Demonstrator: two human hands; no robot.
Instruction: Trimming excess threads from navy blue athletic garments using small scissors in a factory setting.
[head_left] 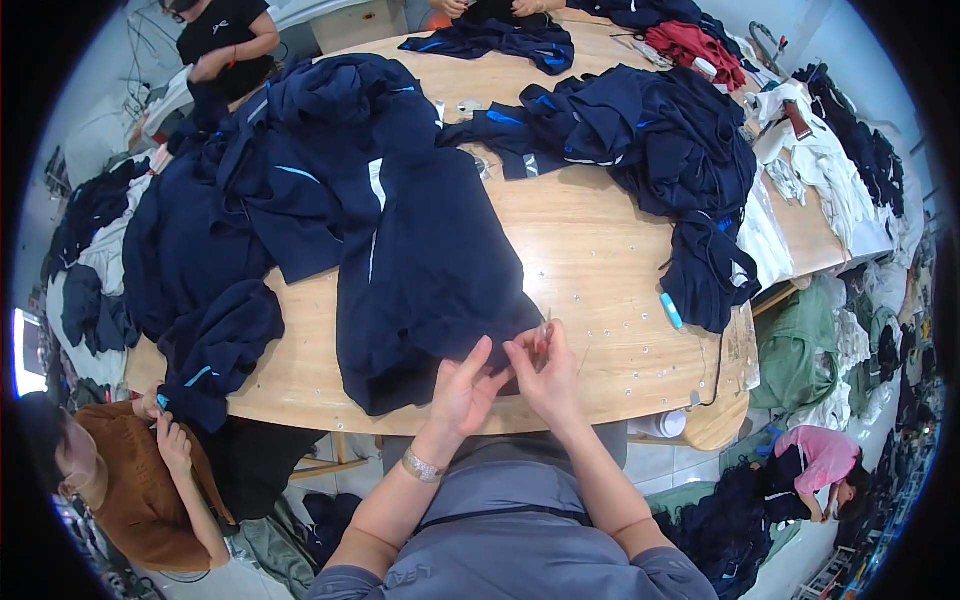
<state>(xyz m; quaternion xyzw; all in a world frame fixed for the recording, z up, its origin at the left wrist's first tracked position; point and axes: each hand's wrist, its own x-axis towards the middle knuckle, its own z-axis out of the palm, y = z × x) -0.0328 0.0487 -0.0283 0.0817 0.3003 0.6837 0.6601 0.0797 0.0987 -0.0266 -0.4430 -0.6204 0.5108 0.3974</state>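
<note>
A navy garment (430, 250) with white piping lies spread on the table in front of me, its near edge at my fingers. My left hand (465, 392) is closed on that edge, thumb pointing up. Just to its right, my right hand (547, 378) pinches at the same edge, thumb and forefinger together. Small metal thread snips (546, 322) poke up from the right hand; most of them is hidden by the fingers. Whether a thread is between the fingertips is too small to tell.
More navy garments lie heaped at left (200, 220) and right (660, 130). A light-blue marker-like item (671, 311) and tiny scattered bits lie on the wooden table (600, 260). A person in brown (140, 480) sits at left; others work at the far side and lower right.
</note>
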